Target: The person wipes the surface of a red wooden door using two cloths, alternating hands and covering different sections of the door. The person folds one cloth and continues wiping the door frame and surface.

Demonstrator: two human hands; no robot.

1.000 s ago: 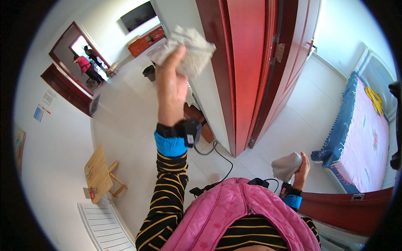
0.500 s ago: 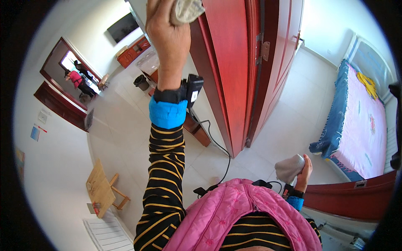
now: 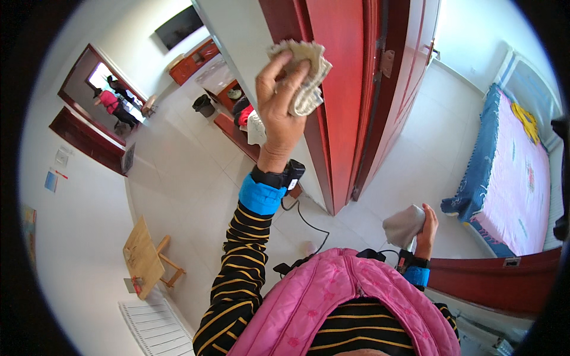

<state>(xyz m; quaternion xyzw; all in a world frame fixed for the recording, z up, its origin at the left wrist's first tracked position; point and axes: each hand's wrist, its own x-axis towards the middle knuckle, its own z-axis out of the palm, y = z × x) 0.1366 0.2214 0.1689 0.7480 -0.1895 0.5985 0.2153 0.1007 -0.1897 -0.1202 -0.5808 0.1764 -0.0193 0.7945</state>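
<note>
My left hand (image 3: 282, 115) is raised and closed on a folded beige cloth (image 3: 307, 80). The cloth lies against the red wooden door frame (image 3: 338, 101), with the fingers pressed over it. Lower down on the right, my right hand (image 3: 426, 231) grips a grey cloth (image 3: 402, 226), held away from the frame near my side. Part of that hand is behind the cloth. Beside the frame stands an open red door (image 3: 401, 101) with a metal hinge (image 3: 387, 63).
A bed (image 3: 516, 172) with pink and blue covers stands in the room at right. To the left are a folding wooden table (image 3: 141, 255), a radiator (image 3: 155, 326) and a black bucket (image 3: 203, 105). Two people (image 3: 113, 102) are by the far doorway. A cable (image 3: 312, 228) hangs near me.
My left hand has come down and to the right with the beige cloth, along the door frame. The right hand with the grey cloth has shifted only slightly.
</note>
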